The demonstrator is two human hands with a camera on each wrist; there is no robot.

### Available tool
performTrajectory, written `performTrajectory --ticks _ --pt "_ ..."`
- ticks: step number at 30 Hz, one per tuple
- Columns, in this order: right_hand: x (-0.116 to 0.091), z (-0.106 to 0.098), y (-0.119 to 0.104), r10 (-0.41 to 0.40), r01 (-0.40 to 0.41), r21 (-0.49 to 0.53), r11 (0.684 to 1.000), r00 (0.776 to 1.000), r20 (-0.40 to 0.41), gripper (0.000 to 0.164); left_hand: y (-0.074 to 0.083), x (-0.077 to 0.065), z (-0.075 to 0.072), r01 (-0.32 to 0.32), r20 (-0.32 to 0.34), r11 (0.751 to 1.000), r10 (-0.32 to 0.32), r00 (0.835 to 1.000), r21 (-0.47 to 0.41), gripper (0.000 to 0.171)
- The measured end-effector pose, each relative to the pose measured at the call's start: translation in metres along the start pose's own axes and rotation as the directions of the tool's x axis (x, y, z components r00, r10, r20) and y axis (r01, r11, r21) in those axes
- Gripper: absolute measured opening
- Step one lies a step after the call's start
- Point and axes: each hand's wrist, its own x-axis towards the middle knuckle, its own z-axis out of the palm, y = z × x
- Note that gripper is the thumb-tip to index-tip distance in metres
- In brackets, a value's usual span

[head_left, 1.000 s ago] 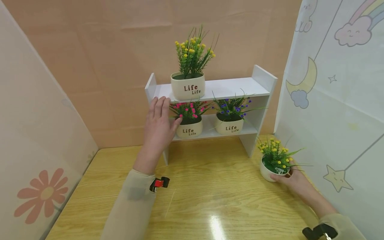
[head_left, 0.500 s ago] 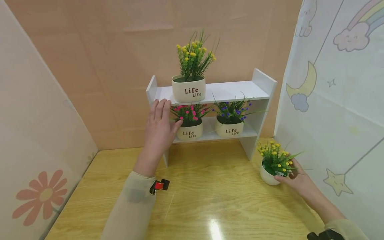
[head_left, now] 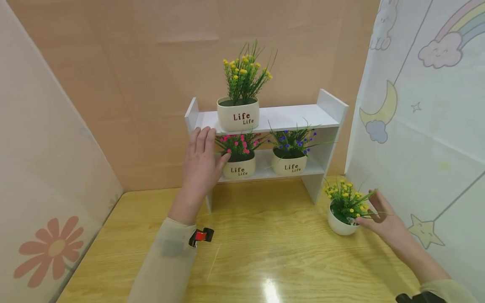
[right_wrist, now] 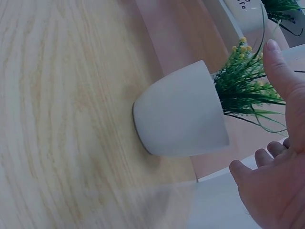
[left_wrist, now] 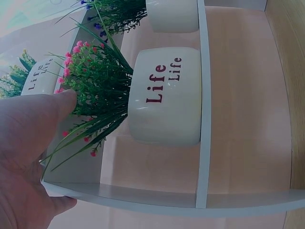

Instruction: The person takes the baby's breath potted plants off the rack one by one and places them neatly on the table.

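At right, the yellow-flowered pot [head_left: 342, 227] is stood mouth up, axis vertical, beside the spread, empty right hand [head_left: 387, 223]; the shelf [head_left: 293, 116] is touched by the straight-fingered left hand [head_left: 201, 165].

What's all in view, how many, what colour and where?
table: one, yellow wood, foreground
shelf: one, white, on the table
top plant: one, yellow and cream, shelf's top left
pink plant: one, pink and cream, shelf's lower left
purple plant: one, purple and cream, shelf's lower right
table plant: one, yellow and white, right of the shelf
backdrop: one, peach, behind the shelf
panels: two, patterned white, both sides
sleeves: two, beige, lower left and right
wrist devices: two, mainly black, by the sleeves
left hand: one, bare, shelf's left end
right hand: one, bare, beside the table plant
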Motion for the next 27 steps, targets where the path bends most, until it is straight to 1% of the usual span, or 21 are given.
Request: performTrajectory --ticks 4,8,12,17,19,27 --pt "0.0 -0.004 -0.004 -0.053 0.054 0.023 0.998 0.998 -0.016 0.112 0.0 0.0 0.0 0.005 -0.002 1.0 -0.005 1.0 -0.007 0.081" --pt "0.0 -0.01 -0.01 -0.091 0.091 0.003 0.996 0.996 -0.023 0.11 0.0 0.0 0.0 0.003 -0.009 1.0 -0.003 1.0 -0.016 0.08" --pt "0.0 -0.016 -0.016 -0.11 0.11 -0.025 0.994 0.994 -0.021 0.108 -0.001 0.0 0.001 0.003 -0.004 1.0 -0.003 1.0 -0.015 0.08" --pt "0.001 -0.02 -0.025 -0.155 0.155 0.005 0.988 0.988 -0.014 0.107 -0.001 -0.001 0.001 0.007 -0.001 1.0 -0.007 1.0 -0.018 0.08" --pt "0.002 -0.022 -0.029 -0.164 0.164 0.011 0.986 0.986 -0.012 0.107 -0.001 -0.001 0.001 0.008 -0.001 1.0 -0.008 1.0 -0.019 0.08" --pt "0.008 -0.029 -0.049 -0.184 0.184 -0.028 0.983 0.983 -0.013 0.109 0.001 -0.001 0.0 0.011 0.01 1.0 -0.011 1.0 -0.013 0.08"
